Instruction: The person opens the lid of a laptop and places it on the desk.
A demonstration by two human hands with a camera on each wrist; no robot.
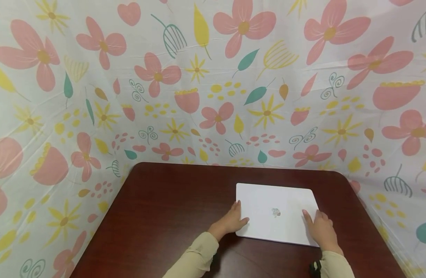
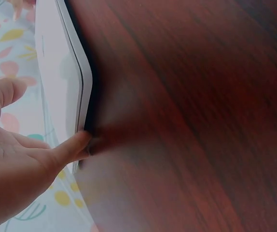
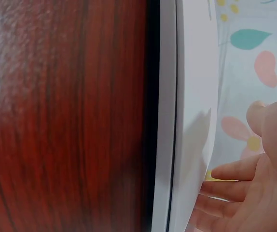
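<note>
Flanking laptop [image 1: 277, 214] on bench [image 1: 171, 208].
Left grip [image 1: 231, 220], right grip [image 1: 322, 229] lie unclenched at opposite edges; even pressure advisable.

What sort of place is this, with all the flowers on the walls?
It looks like an indoor corner, perhaps a little desk spot. You can tell from the creased, flower-patterned wall covering, the dark reddish-brown table against it, and the closed white laptop.
</note>
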